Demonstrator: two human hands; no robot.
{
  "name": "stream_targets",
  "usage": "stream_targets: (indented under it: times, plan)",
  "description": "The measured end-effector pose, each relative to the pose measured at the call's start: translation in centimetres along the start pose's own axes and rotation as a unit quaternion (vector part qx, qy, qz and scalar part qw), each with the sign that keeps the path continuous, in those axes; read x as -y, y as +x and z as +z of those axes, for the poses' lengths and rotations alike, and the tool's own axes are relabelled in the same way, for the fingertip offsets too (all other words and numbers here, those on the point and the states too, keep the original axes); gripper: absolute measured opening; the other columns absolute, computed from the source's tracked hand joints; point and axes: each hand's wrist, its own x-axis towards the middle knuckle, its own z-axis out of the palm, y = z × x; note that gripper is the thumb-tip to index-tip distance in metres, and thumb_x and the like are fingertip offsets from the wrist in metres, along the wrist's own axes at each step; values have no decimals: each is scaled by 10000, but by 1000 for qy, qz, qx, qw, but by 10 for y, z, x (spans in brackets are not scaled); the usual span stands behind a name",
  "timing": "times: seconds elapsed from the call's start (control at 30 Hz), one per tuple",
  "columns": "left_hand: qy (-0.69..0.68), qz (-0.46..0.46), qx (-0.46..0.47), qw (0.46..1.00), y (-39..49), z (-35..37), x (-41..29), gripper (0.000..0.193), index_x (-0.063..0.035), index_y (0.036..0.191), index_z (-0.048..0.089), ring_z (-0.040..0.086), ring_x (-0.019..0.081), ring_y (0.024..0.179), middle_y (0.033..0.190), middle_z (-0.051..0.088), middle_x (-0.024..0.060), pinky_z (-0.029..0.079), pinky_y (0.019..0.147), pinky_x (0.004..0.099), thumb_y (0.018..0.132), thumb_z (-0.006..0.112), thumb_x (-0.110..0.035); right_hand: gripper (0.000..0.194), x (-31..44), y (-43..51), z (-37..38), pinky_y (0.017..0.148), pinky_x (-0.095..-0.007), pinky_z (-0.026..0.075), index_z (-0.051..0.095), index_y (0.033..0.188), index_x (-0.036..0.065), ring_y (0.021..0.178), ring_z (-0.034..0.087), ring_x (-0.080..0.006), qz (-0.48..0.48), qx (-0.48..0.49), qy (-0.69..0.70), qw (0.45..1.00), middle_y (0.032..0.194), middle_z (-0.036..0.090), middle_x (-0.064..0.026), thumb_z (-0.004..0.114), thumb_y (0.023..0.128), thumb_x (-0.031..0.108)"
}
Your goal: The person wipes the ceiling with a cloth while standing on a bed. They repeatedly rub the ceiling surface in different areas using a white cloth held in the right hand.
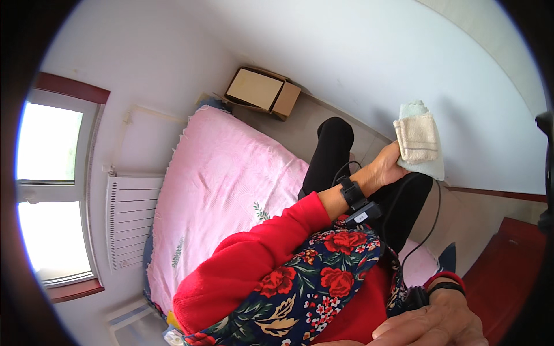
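My left hand (388, 166) grips a small stack of folded cloths out in front of me, beside the white wall. On top is a beige folded towel (417, 140) with a thin grey stripe. Behind it shows a larger pale green cloth (409, 109), extending above and below the beige one. The left fingertips are hidden by the cloths. Close to the camera, my right hand (433, 326) is held near my body at the bottom right. Its fingers run toward the lower edge and are partly cut off, so its grip cannot be seen.
A bed with a pink sheet (233, 173) lies to my left, next to a white radiator (136, 220) and a window (49, 151). An open cardboard box (255, 88) stands in the corner. A dark red wooden piece of furniture (504, 259) is at right. A black cable (437, 216) hangs near my lap.
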Motion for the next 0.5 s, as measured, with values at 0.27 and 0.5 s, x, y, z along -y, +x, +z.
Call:
stream_targets:
  times: [0.27,0.5]
  plan:
    - [14,1,8,1000,9,-14,1,357,-65,1256,539,593,220,1096,1223,604,85,472,971,399,1008,404,-283,425,-34,15,-51,937,-575,422,421,1302,33,939,630,-480,-118,282,58,950,1019,654,-283,383,1006,336]
    - [-30,-33,92,995,1,-19,-10,316,-56,1233,547,597,217,1085,1219,605,91,480,960,380,994,425,-223,1115,-60,54,-8,1026,-552,361,72,1357,-239,1138,539,-450,-294,299,247,874,1183,468,-445,578,822,598]
